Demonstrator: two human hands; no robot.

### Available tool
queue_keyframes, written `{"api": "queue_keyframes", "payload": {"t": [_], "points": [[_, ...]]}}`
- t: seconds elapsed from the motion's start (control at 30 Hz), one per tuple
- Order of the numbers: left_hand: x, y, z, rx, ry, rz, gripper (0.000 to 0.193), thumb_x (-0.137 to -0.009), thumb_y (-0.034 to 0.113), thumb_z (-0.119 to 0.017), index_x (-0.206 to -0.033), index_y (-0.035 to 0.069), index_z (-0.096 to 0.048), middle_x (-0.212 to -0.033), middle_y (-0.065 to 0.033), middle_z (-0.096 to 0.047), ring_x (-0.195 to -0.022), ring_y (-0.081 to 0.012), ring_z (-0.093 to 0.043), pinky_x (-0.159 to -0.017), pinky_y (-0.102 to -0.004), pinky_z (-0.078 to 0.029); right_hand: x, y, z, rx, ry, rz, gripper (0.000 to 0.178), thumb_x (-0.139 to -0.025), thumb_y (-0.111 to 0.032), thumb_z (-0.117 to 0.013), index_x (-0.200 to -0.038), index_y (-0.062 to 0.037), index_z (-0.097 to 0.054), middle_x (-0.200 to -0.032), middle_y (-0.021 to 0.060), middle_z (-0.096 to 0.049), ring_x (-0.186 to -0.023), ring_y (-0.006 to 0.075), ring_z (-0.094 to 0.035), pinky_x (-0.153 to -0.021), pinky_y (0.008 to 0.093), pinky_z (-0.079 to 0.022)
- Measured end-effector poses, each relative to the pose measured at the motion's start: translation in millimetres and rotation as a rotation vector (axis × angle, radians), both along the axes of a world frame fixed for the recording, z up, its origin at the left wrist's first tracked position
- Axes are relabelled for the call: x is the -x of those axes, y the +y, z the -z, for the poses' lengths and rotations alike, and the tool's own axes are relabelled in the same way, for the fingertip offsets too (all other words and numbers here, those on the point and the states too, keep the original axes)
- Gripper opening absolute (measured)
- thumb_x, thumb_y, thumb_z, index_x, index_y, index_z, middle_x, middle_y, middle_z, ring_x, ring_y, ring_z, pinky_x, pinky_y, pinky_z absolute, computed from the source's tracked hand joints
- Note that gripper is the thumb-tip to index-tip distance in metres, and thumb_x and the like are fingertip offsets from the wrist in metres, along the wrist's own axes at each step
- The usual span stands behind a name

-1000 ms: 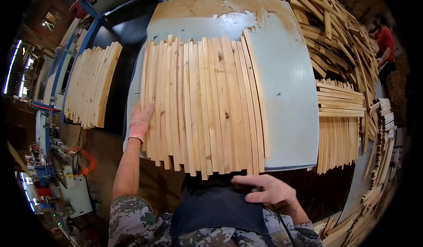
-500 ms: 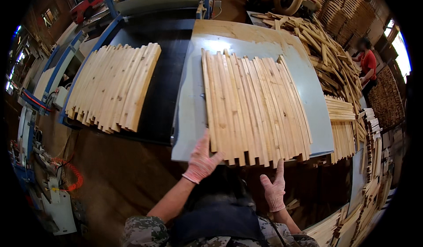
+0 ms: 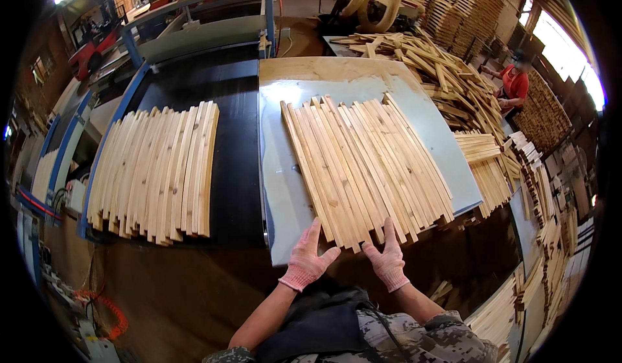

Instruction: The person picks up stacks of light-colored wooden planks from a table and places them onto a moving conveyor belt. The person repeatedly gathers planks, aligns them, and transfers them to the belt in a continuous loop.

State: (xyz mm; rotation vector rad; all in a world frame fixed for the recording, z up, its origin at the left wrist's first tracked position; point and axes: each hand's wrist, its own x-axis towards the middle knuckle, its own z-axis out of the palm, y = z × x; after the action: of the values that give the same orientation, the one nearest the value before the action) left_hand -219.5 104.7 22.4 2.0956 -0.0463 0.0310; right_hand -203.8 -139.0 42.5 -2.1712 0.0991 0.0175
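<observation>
A row of pale wooden strips [image 3: 369,168] lies side by side on the light grey tabletop [image 3: 447,120], its near ends uneven and reaching the front edge. My left hand [image 3: 308,257], in a pinkish knit glove, is at the row's near left corner, thumb and fingers spread. My right hand [image 3: 387,257], gloved alike, has its thumb and fingers apart at the near ends of the strips. Neither hand is wrapped round a strip; whether the fingertips press on the wood is hard to see.
Left of the table, a second row of strips [image 3: 155,172] lies on a black belt [image 3: 236,142] with a blue frame. A heap of loose wood [image 3: 447,71] rises at the back right. Beyond it a person in red [image 3: 514,85] stands by stacked wood.
My right hand has moved left, closer to my left hand, along the near ends. The row's near ends have shifted left, so the strips slant more. The view has turned slightly.
</observation>
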Motion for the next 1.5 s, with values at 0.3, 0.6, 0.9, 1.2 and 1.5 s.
{"api": "queue_keyframes", "payload": {"t": [0.3, 0.6, 0.9, 1.2, 1.5], "points": [[-7.4, 97.5, -41.9, -0.122, -0.013, -0.157, 0.084, -0.088, 0.028, -0.086, -0.156, -0.004, -0.05, -0.147, -0.0255, -0.062, -0.135, -0.0373, -0.062, -0.118, -0.043, -0.047, -21.2, 59.0, -44.2, -0.04, 0.154, -0.486, 0.093, -0.095, -0.031, -0.081, -0.169, 0.0002, -0.032, -0.139, 0.027, -0.069, -0.125, 0.0281, -0.071, -0.107, 0.0389, -0.055], [-14.7, 127.4, -42.0, -0.303, 0.002, -0.131, 0.087, -0.085, 0.043, -0.085, -0.151, -0.003, -0.053, -0.148, -0.0278, -0.059, -0.133, -0.0446, -0.06, -0.113, -0.049, -0.049, -88.0, 126.5, -33.6, 0.089, 0.138, -0.245, 0.089, -0.094, -0.033, -0.077, -0.167, -0.001, -0.037, -0.091, 0.0241, -0.074, -0.086, 0.0302, -0.078, -0.079, 0.0414, -0.059], [-26.3, 161.3, -70.1, -0.401, 0.198, 0.225, 0.094, -0.087, 0.054, -0.079, -0.156, -0.001, -0.047, -0.16, -0.0332, -0.044, -0.14, -0.048, -0.053, -0.12, -0.0507, -0.041, -191.2, 156.0, -31.2, 0.322, 0.216, 0.0, 0.066, -0.099, -0.054, -0.064, -0.141, -0.0028, -0.066, -0.103, 0.0247, -0.077, -0.104, 0.0407, -0.075, -0.095, 0.0496, -0.056], [12.0, 254.7, -82.1, -0.718, 0.125, 0.026, 0.098, -0.087, 0.065, -0.075, -0.155, -0.002, -0.051, -0.167, -0.0364, -0.037, -0.159, -0.0534, -0.026, -0.132, -0.0624, -0.011, -220.2, 310.1, -13.0, 0.174, 0.178, -0.265, 0.065, -0.096, -0.06, -0.066, -0.128, -0.0035, -0.073, -0.121, 0.0263, -0.075, -0.119, 0.0425, -0.07, -0.103, 0.0471, -0.053], [77.8, 343.0, -63.0, 0.165, -0.005, -0.4, 0.066, -0.092, 0.022, -0.082, -0.148, -0.006, -0.06, -0.146, -0.0263, -0.065, -0.138, -0.0364, -0.061, -0.118, -0.0431, -0.045, -232.3, 324.3, -27.1, 0.116, 0.28, -0.361, 0.062, -0.092, -0.053, -0.074, -0.121, 0.0021, -0.075, -0.109, 0.021, -0.079, -0.104, 0.033, -0.076, -0.096, 0.0428, -0.056]]}}
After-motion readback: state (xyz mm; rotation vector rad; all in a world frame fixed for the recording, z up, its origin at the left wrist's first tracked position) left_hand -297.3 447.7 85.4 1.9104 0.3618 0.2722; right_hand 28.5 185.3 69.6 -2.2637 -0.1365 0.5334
